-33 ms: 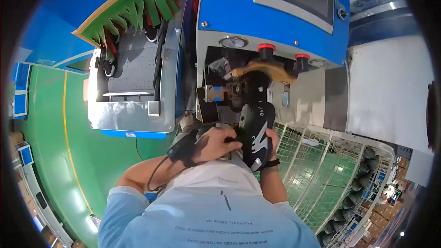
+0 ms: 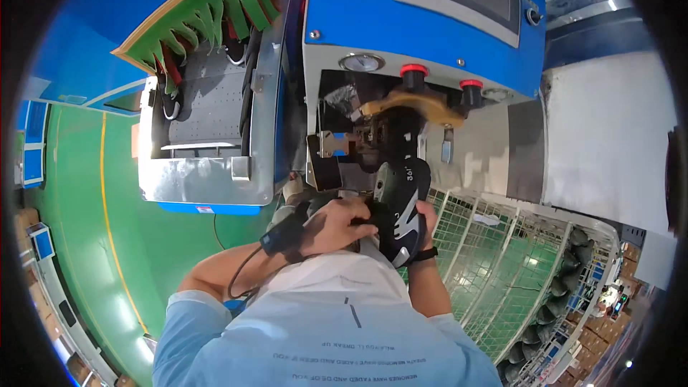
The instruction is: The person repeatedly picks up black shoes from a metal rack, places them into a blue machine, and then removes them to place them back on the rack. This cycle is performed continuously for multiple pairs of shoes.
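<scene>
Work in hand: I hold a black sports shoe with white side markings and a black sole (image 2: 398, 209) sole-up against the clamp head of the blue metal press machine (image 2: 423, 29).
Position of shoe: just below the machine's tan curved metal arm (image 2: 408, 104); the toe end points into the dark clamp opening, the heel end points toward my chest.
Left hand (image 2: 335, 226): curled over the near side of the shoe, fingers wrapped and pressing on it.
Right hand (image 2: 427, 223): mostly hidden behind the shoe; fingers closed on its far side.
Done, as I judge it: shoe lifted and seated at the machine.
Left, as I judge it: pressing cycle and removal; both hands are on the shoe.
Look of shoe: smooth dark upper, white angular stripes, small white marks on the sole.
Beside the machine: white wire-mesh cart (image 2: 502, 258) to the right below; steel-tray conveyor oven (image 2: 204, 136) to the left.
</scene>
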`<action>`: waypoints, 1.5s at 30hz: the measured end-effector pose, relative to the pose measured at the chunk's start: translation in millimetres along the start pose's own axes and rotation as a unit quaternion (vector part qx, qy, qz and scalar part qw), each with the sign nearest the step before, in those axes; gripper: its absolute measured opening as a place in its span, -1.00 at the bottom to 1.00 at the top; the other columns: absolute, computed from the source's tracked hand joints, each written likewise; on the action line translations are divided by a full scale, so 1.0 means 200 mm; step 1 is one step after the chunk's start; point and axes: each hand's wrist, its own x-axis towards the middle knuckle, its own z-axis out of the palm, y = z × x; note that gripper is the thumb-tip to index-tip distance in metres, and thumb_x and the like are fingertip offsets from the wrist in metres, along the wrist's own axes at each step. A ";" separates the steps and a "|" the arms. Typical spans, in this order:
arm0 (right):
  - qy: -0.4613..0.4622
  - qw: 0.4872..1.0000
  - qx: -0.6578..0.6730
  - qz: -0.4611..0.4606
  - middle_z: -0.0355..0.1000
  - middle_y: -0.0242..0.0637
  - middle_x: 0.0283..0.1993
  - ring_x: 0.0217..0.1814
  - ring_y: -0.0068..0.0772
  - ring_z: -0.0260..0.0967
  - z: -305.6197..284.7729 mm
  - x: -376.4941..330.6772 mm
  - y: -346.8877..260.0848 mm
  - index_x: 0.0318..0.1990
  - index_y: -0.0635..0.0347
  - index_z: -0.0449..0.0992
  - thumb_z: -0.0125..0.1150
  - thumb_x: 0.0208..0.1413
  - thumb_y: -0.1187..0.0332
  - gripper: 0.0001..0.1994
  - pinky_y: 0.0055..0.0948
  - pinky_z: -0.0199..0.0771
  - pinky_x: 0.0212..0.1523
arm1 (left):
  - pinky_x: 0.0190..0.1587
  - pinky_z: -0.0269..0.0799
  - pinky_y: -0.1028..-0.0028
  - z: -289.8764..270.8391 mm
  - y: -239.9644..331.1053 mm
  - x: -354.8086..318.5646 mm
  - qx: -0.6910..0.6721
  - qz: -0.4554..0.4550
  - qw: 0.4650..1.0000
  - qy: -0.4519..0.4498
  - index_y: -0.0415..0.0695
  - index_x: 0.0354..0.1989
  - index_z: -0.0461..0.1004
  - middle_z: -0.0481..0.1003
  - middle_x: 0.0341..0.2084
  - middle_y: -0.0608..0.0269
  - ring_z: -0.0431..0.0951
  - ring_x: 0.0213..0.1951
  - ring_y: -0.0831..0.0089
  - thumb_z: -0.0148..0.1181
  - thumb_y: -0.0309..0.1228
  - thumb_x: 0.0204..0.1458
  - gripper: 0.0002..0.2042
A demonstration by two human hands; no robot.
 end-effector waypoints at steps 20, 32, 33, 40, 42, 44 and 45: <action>0.043 0.671 -0.672 -0.310 0.49 0.06 0.26 0.10 -0.10 0.60 0.60 0.27 -0.27 0.60 0.05 0.20 0.53 -0.09 0.39 0.00 -0.25 0.58 0.09 | -0.01 0.59 0.14 -0.08 -0.27 -0.08 0.010 -0.148 0.979 0.136 -0.26 -0.06 0.64 0.69 -0.17 -0.08 0.70 -0.10 -0.04 0.18 -0.24 0.28 -0.69; 0.116 0.360 -0.879 -0.289 0.29 0.36 0.14 -0.27 0.36 0.54 0.64 0.56 -0.06 0.62 -0.03 0.03 0.36 0.16 0.11 -0.10 0.07 0.64 -0.36 | -0.11 0.57 0.08 -0.12 -0.40 -0.11 0.032 -0.095 0.985 0.140 -0.16 -0.06 0.64 0.67 -0.25 -0.07 0.68 -0.17 -0.07 0.19 -0.25 0.27 -0.74; 0.106 0.375 -0.872 -0.294 0.30 0.36 0.13 -0.26 0.37 0.55 0.64 0.54 -0.05 0.62 -0.05 0.02 0.35 0.17 0.12 -0.10 0.09 0.64 -0.34 | -0.11 0.57 0.08 -0.15 -0.40 -0.12 0.027 -0.106 0.984 0.138 -0.17 -0.07 0.64 0.67 -0.25 -0.07 0.68 -0.17 -0.08 0.18 -0.24 0.28 -0.73; 0.128 0.383 -0.861 -0.310 0.21 0.61 0.30 -0.04 0.61 0.48 0.64 0.46 0.01 0.68 -0.11 -0.15 0.34 0.21 0.14 -0.02 0.19 0.60 -0.11 | -0.15 0.55 0.07 -0.21 -0.39 -0.13 -0.004 -0.145 0.981 0.130 -0.19 -0.09 0.62 0.66 -0.30 -0.12 0.67 -0.20 -0.08 0.13 -0.16 0.31 -0.68; 0.141 0.346 -0.840 -0.394 0.26 0.58 0.24 -0.17 0.49 0.53 0.56 0.44 0.04 0.67 -0.05 -0.11 0.35 0.22 0.09 -0.03 0.15 0.61 -0.24 | -0.16 0.55 0.07 -0.23 -0.35 -0.12 -0.005 -0.137 0.984 0.111 -0.19 -0.08 0.62 0.65 -0.30 -0.14 0.67 -0.21 -0.10 0.13 -0.17 0.32 -0.68; 0.124 0.338 -0.835 -0.415 0.27 0.55 0.23 -0.14 0.50 0.52 0.57 0.38 0.06 0.66 0.00 -0.08 0.38 0.20 0.13 -0.03 0.15 0.61 -0.24 | -0.19 0.58 0.12 -0.20 -0.41 -0.11 0.030 -0.055 0.993 0.103 -0.18 -0.01 0.60 0.66 -0.27 -0.14 0.68 -0.23 -0.07 0.11 -0.16 0.36 -0.67; 0.110 0.338 -0.829 -0.431 0.27 0.55 0.22 -0.13 0.50 0.52 0.55 0.34 0.08 0.65 0.00 -0.05 0.39 0.18 0.15 -0.04 0.16 0.61 -0.24 | -0.16 0.58 0.16 -0.20 -0.40 -0.09 0.021 -0.081 0.992 0.098 -0.21 0.01 0.59 0.67 -0.24 -0.09 0.69 -0.19 -0.01 0.11 -0.13 0.37 -0.64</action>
